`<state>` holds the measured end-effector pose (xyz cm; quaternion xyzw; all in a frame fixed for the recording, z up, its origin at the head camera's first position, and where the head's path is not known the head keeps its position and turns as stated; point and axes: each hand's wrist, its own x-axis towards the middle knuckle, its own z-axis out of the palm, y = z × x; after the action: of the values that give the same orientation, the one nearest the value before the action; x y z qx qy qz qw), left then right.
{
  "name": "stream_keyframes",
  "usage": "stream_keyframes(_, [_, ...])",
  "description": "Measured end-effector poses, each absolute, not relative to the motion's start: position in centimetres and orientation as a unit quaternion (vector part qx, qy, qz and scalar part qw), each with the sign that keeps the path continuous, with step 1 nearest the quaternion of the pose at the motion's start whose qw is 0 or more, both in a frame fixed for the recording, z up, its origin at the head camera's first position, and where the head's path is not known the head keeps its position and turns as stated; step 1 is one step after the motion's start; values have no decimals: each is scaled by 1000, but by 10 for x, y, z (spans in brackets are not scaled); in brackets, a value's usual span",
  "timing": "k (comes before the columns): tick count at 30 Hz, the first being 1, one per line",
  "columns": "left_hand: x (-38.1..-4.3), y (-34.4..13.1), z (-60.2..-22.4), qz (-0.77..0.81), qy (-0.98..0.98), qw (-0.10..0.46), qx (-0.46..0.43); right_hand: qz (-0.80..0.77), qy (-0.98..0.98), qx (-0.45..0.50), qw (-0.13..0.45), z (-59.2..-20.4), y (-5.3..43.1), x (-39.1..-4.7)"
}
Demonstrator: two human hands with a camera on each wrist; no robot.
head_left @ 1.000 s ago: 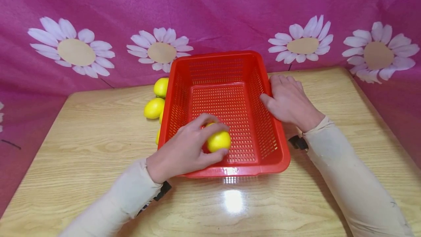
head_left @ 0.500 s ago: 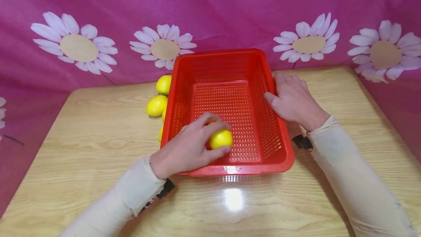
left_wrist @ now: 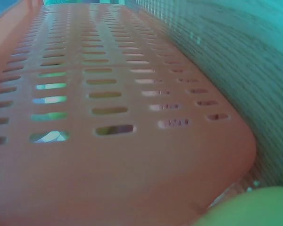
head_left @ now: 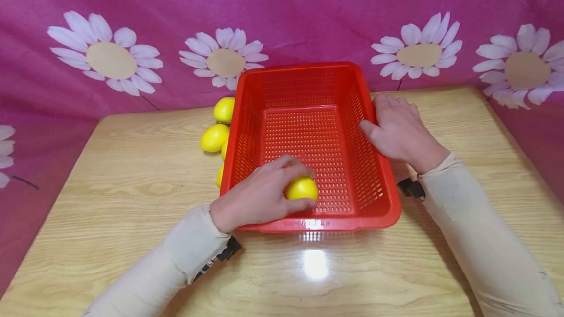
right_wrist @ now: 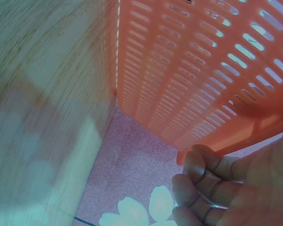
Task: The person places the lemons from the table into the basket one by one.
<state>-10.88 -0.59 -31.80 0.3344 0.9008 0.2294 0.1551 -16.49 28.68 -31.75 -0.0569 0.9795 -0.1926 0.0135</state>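
Note:
A red perforated plastic basket (head_left: 313, 224) stands mid-table in the head view, its inside facing up. My left hand (head_left: 264, 193) reaches over its near left corner, fingers and thumb around a yellow lemon (head_left: 304, 188) inside the basket. On the right side, my right hand (head_left: 403, 131) grips the basket's rim with the thumb on the inner side. The right wrist view shows its curled fingers (right_wrist: 194, 165) beneath that rim. Outside the left wall lie several more lemons (head_left: 215, 138), partly hidden by the basket. The left wrist view shows the basket's slotted wall (left_wrist: 108, 174).
The wooden table (head_left: 132, 185) carries the basket and lemons. A pink cloth (head_left: 304, 9) with white daisies hangs behind its back edge and along the sides. Light reflects off the tabletop in front of the basket.
The head view has shifted slightly, so the scene sits further right. Within the basket, the left hand and its lemon are slightly closer to the front rim. The right hand keeps its grip.

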Motion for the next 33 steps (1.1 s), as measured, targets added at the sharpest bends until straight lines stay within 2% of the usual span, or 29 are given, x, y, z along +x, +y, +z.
stream_keyframes(16, [-112, -4, -317, 226, 896, 207, 322, -195, 979, -60, 13, -318, 287, -166])
stream_keyframes(33, [-111, -5, -318, 225, 898, 193, 324, -196, 979, -59, 11, -317, 285, -167])
